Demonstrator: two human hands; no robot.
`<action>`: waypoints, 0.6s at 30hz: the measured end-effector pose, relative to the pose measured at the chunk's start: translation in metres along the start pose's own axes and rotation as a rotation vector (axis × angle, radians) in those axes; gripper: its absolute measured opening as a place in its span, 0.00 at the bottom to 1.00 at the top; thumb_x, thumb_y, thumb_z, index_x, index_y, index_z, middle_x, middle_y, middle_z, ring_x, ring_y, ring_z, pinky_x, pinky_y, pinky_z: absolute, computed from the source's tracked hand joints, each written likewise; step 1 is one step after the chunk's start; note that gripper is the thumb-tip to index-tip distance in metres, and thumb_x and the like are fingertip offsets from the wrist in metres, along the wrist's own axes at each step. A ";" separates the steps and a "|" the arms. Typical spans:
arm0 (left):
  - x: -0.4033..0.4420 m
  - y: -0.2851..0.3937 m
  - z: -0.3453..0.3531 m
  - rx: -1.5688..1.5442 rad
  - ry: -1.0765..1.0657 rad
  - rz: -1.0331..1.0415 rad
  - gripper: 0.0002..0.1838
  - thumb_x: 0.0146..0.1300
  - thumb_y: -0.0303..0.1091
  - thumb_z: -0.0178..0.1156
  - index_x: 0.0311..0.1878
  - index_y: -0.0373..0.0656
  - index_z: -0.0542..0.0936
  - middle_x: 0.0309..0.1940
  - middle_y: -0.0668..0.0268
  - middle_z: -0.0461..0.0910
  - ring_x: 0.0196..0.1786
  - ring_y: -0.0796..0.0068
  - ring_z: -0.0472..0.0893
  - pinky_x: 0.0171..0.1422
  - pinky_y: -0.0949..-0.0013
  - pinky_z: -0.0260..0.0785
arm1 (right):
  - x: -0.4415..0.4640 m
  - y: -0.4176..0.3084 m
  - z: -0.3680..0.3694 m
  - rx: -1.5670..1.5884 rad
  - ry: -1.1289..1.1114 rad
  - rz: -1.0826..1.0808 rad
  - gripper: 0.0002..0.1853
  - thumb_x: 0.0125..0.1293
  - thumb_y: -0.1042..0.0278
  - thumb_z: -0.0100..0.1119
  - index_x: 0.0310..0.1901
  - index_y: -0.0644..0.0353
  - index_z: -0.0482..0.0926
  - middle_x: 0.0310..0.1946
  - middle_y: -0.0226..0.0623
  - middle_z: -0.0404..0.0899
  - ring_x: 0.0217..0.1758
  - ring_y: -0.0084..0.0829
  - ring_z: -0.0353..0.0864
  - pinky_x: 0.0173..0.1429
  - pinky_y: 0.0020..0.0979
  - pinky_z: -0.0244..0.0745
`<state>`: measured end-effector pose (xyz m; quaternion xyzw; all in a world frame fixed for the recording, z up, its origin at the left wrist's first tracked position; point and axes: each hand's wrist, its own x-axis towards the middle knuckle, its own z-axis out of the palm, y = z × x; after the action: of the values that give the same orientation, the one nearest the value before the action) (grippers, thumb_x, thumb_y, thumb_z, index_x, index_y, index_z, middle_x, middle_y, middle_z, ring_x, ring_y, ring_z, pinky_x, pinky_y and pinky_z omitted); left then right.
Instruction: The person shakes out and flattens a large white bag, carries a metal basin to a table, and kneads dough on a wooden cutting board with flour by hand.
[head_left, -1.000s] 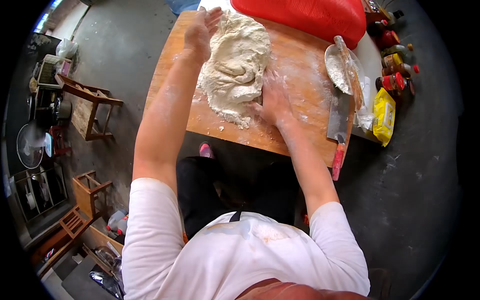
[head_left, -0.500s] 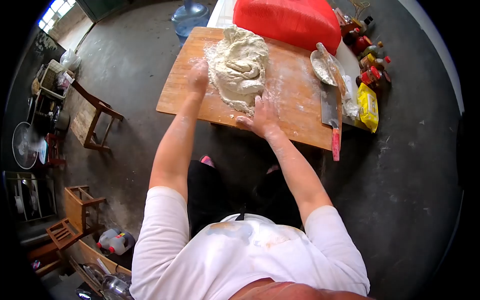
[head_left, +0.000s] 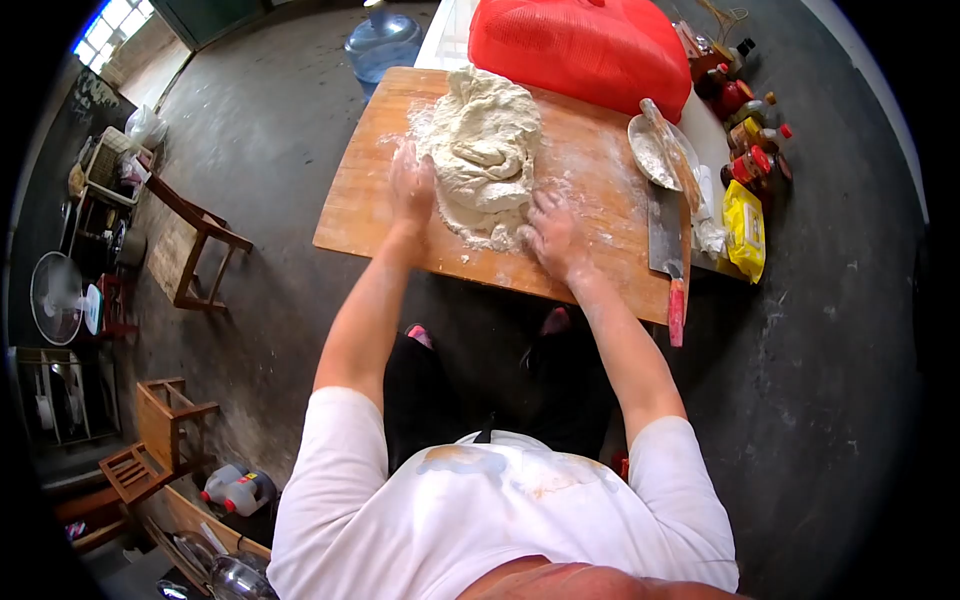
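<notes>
A large, floury lump of dough (head_left: 485, 150), folded and rough on top, lies on a wooden board (head_left: 600, 220). My left hand (head_left: 412, 188) is at the dough's left edge, dusted with flour, its fingers stretched toward the far side. At the near right edge is my right hand (head_left: 556, 236), its fingers apart and slightly bent against the dough. Neither hand is wrapped around anything. Loose flour surrounds the dough.
On the board's right side are a cleaver (head_left: 665, 235), a rolling pin (head_left: 672, 150) and a bowl of flour (head_left: 652, 155). A red plastic cover (head_left: 580, 50) stands behind. Several bottles (head_left: 750, 130) and a yellow packet (head_left: 743, 230) are farther right.
My left hand has opened out alongside the dough, fingers now extended. My right hand has shifted right, with its thumb drawn in. The view has tilted slightly, and the dough looks nearly the same.
</notes>
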<state>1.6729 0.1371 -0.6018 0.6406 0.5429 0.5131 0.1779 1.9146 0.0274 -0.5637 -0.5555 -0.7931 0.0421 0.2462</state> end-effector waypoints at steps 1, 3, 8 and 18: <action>-0.010 0.005 0.002 0.045 -0.010 -0.005 0.26 0.62 0.42 0.44 0.56 0.30 0.68 0.57 0.44 0.66 0.61 0.48 0.62 0.67 0.57 0.50 | -0.006 -0.002 0.001 0.057 -0.021 -0.075 0.16 0.57 0.65 0.55 0.48 0.57 0.75 0.55 0.48 0.68 0.60 0.45 0.64 0.63 0.39 0.60; -0.016 0.013 0.000 0.090 -0.018 -0.010 0.27 0.62 0.42 0.44 0.57 0.29 0.66 0.58 0.44 0.64 0.63 0.47 0.60 0.68 0.56 0.48 | -0.014 0.006 -0.007 0.033 -0.028 -0.088 0.14 0.57 0.67 0.55 0.45 0.57 0.77 0.54 0.46 0.70 0.59 0.43 0.65 0.61 0.37 0.63; -0.014 0.012 0.000 -0.021 0.045 -0.083 0.28 0.62 0.42 0.43 0.56 0.26 0.66 0.59 0.43 0.63 0.63 0.48 0.60 0.69 0.58 0.47 | -0.008 0.034 -0.042 0.135 -0.184 -0.125 0.05 0.56 0.73 0.54 0.32 0.60 0.80 0.36 0.39 0.79 0.40 0.38 0.76 0.45 0.33 0.71; -0.017 -0.002 0.003 -0.127 0.142 -0.016 0.23 0.65 0.39 0.41 0.55 0.29 0.68 0.57 0.47 0.67 0.62 0.52 0.63 0.67 0.60 0.52 | 0.117 -0.001 -0.030 0.438 0.047 0.116 0.12 0.61 0.68 0.50 0.45 0.55 0.78 0.40 0.42 0.79 0.44 0.35 0.78 0.48 0.29 0.71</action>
<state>1.6766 0.1239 -0.6132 0.5858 0.5257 0.5889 0.1832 1.8961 0.1267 -0.4971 -0.5345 -0.7258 0.2143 0.3764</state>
